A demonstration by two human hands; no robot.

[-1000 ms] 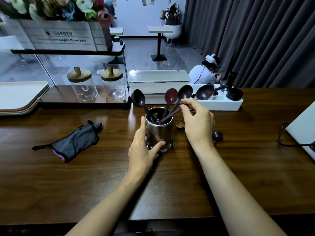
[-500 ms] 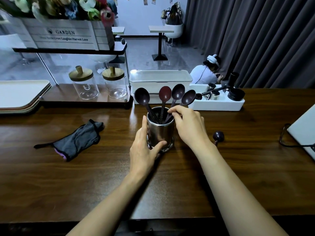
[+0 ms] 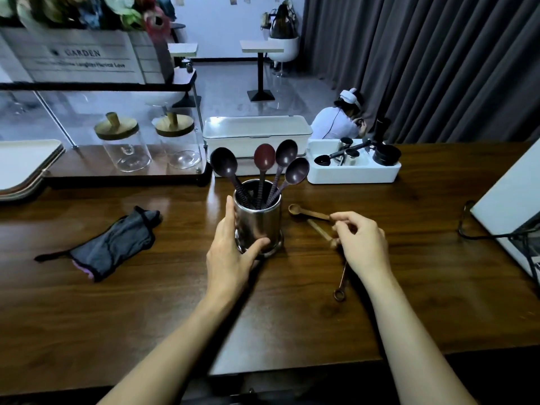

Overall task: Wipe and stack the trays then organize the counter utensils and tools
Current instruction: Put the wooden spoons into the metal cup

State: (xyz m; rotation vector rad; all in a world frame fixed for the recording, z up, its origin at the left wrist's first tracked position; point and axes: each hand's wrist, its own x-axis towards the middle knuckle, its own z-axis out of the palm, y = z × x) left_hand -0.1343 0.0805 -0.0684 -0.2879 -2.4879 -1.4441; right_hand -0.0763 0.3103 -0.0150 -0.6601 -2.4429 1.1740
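The left hand (image 3: pixel 230 252) was clamped round the near-left side of the steel cup (image 3: pixel 260 223), thumb across its front and fingers hidden behind it; the cup stood upright near the middle of the wooden counter (image 3: pixel 146 302). Four dark spoons (image 3: pixel 264 156) stood in it, bowls fanned out above the rim; their lower ends were hidden inside the cup.

Just right of the cup lay a small wooden spoon (image 3: pixel 306 212), bowl toward the cup; a second wooden stick (image 3: pixel 320 231) lay just nearer, its near end covered by the right hand (image 3: pixel 363 247). That hand was well apart from the left, fingers curled, with thumb and forefinger tips at the spoon's handle end; whether they pinched the handle or merely touched it could not be told.

A thin metal tool (image 3: pixel 339 287) with a ring at its near end came out from under the right hand (its far part was hidden by the palm).

A dark cloth (image 3: pixel 114 244) lay crumpled on the left; the stacked trays (image 3: pixel 26 168) at the far left were cut off by the frame edge. A white holder (image 3: pixel 350 175) with black tools sat far right of the cup; a white object (image 3: pixel 508 200) at the right edge was cut off and hard to identify.
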